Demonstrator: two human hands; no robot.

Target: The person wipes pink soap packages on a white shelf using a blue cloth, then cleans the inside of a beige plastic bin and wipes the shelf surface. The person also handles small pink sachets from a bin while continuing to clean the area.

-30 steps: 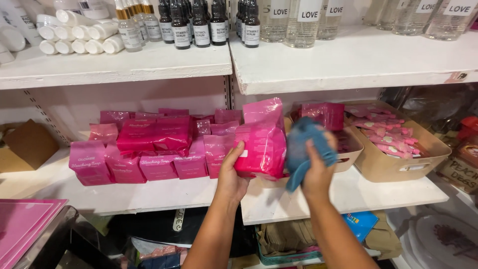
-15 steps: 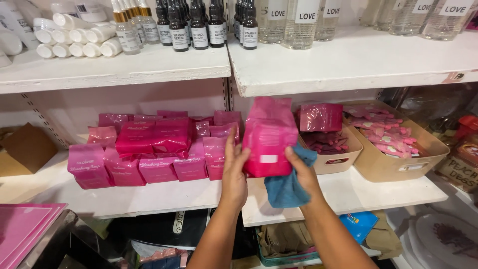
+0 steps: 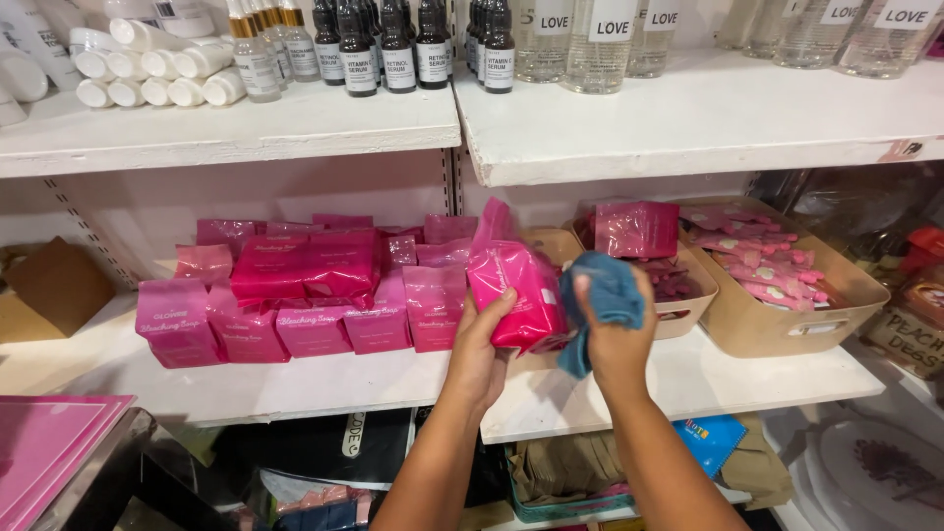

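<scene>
My left hand (image 3: 484, 346) grips a bright pink plastic pouch (image 3: 513, 280) from below, holding it tilted above the white middle shelf (image 3: 708, 383). My right hand (image 3: 615, 334) clutches a blue cloth (image 3: 602, 295) pressed against the pouch's right side. Just to the left stand rows of similar pink pouches (image 3: 285, 295) on the same shelf.
A beige bin (image 3: 688, 315) with dark pink sachets and a tan bin (image 3: 787, 329) with pale pink packets sit to the right. The upper shelf (image 3: 688, 128) carries dropper bottles (image 3: 393, 44), white tubes (image 3: 147, 74) and clear bottles (image 3: 600, 39). A cardboard box (image 3: 49, 290) is at the left.
The pouch has been turned in my left hand from upright to tilted. My right hand with the blue cloth moved from under the pouch up to its right side.
</scene>
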